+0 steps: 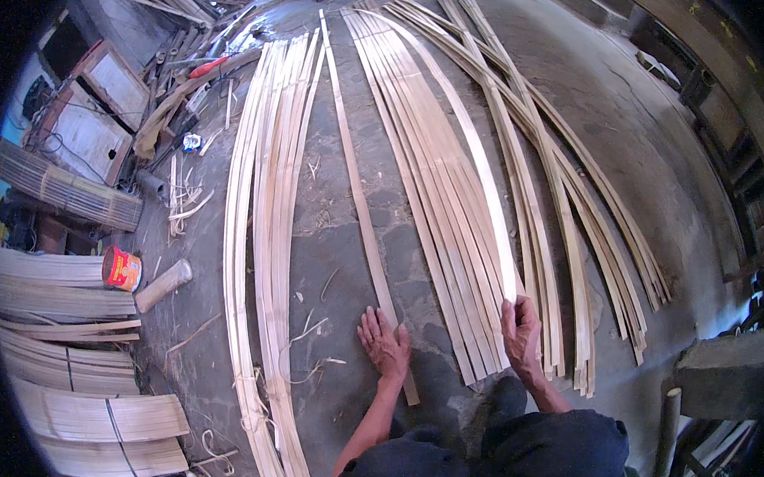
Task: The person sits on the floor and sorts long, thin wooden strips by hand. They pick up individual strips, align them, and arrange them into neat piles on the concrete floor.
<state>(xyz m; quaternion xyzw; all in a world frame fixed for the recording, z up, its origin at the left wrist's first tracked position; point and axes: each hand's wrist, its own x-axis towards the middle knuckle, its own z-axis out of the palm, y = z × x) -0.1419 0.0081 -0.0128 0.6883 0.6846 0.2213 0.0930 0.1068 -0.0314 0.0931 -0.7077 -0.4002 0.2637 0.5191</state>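
My left hand (pixel 386 346) is open, its fingers stretched out flat over the lower part of a single long bamboo strip (pixel 349 154) lying on the floor. My right hand (pixel 522 330) is closed, pinching the near end of a pale bamboo strip (pixel 473 134). That strip bows along the right side of a flat row of bamboo strips (pixel 435 184), laid side by side. Beyond my right hand lie loose, crossing bundles of strips (pixel 536 135). To the left of my left hand runs another long group of strips (pixel 277 209), its near part tied with thin strands.
Stacks of tied slats (pixel 106 417) line the left edge. A red tin (pixel 122 268) and a short wooden cylinder (pixel 163 285) stand near them. Thin shavings (pixel 306 346) litter the concrete floor (pixel 655 181). A block-like ledge (pixel 730 371) is at the lower right.
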